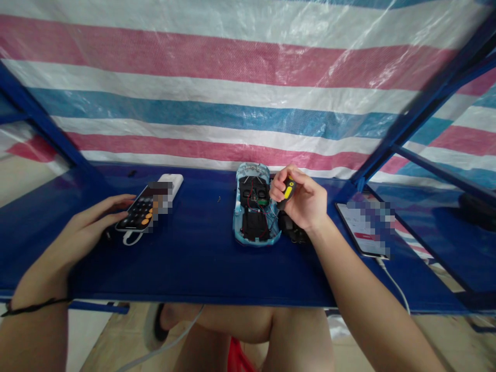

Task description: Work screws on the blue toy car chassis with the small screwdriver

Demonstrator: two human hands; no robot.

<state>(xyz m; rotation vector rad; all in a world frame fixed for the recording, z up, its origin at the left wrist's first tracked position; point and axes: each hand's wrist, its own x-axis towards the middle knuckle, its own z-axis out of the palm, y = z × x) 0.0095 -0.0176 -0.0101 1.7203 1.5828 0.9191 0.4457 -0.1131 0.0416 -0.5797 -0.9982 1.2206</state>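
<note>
My left hand lies at the left edge of a phone showing a calculator keypad, its fingers stretched out and touching the edge. The phone rests partly on a white power bank. My right hand is closed around the black-and-yellow handle of a screwdriver; its tip is hard to make out. Just left of that hand sits a light-blue toy car, its inside exposed with wires, a small green board and black parts. A dark part lies beside the car, partly hidden beneath my right hand.
Tiny screws lie left of the car on the blue table. A second phone with a white cable is at the right. Blue metal posts flank the table, and a striped plastic sheet hangs behind.
</note>
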